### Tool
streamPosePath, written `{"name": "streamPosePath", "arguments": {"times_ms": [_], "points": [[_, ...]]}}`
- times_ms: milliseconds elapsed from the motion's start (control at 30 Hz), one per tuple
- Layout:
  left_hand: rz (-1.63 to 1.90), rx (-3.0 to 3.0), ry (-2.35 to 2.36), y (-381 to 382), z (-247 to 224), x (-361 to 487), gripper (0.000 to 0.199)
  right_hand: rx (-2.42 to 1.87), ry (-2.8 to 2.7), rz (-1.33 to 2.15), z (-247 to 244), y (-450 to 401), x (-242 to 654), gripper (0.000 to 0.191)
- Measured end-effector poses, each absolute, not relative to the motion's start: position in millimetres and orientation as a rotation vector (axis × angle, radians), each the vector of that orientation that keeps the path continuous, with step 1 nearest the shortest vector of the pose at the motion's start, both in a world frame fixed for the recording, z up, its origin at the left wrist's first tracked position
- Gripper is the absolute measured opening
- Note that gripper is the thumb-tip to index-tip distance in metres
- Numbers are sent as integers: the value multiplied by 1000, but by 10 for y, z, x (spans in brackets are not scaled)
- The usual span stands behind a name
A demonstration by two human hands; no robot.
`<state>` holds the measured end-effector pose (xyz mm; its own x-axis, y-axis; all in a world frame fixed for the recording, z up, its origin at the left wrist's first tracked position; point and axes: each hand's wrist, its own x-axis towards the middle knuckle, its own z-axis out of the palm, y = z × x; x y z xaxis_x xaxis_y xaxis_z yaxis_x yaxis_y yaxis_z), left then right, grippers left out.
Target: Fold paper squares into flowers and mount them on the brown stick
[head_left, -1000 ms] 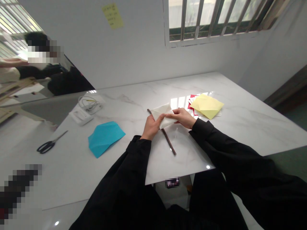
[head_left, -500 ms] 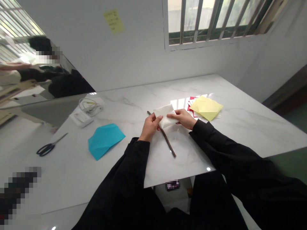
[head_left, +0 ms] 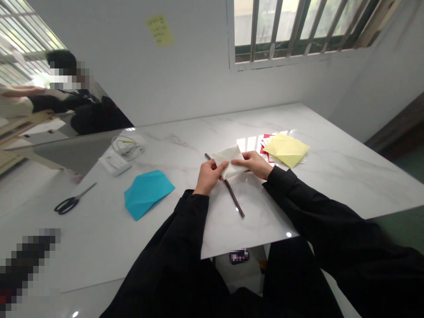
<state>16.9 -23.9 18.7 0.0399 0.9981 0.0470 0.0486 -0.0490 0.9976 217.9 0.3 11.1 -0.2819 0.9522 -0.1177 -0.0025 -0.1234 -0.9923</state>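
A folded piece of white paper (head_left: 233,154) is held up over the table between my two hands. My left hand (head_left: 209,174) grips its lower left side, with the thumb on the front face. At the right side, my right hand (head_left: 255,163) pinches it, thumb in front and fingers partly hidden behind. Beneath the paper and my left hand, a thin dark brown stick (head_left: 236,199) lies slanted on the table, its middle covered. Left of my hands lies a creased blue sheet of paper (head_left: 148,194).
Black-handled scissors (head_left: 71,203) lie at the left of the marbled table (head_left: 185,229). Behind them sit a white box (head_left: 114,163) and a coiled cable (head_left: 127,148). Yellow paper (head_left: 287,149) tops a red and white stack at right. Another person (head_left: 62,64) appears at upper left.
My left thumb has slid slightly right across the paper. Both hands still hold the paper. The whole view has shifted a little, with the table things appearing slightly further right.
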Motion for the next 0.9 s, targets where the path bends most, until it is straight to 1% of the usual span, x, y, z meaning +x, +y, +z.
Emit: {"name": "streamPosePath", "arguments": {"times_ms": [200,467,633,767,900], "points": [[1166,1289,1213,-240,195,144,50,-1175,-1365,1480,184,-29,2178,37],[1187,1291,1230,-227,171,140,47,-1107,-1440,1458,177,-26,2177,38],[1186,1289,1246,-234,184,148,46,-1087,-1452,1459,202,-36,2165,43],[1187,1285,1250,-242,192,149,48,-1073,-1476,1460,199,-50,2155,48],[1213,1280,1238,-234,189,142,55,-1041,-1528,1417,202,-45,2157,50]]}}
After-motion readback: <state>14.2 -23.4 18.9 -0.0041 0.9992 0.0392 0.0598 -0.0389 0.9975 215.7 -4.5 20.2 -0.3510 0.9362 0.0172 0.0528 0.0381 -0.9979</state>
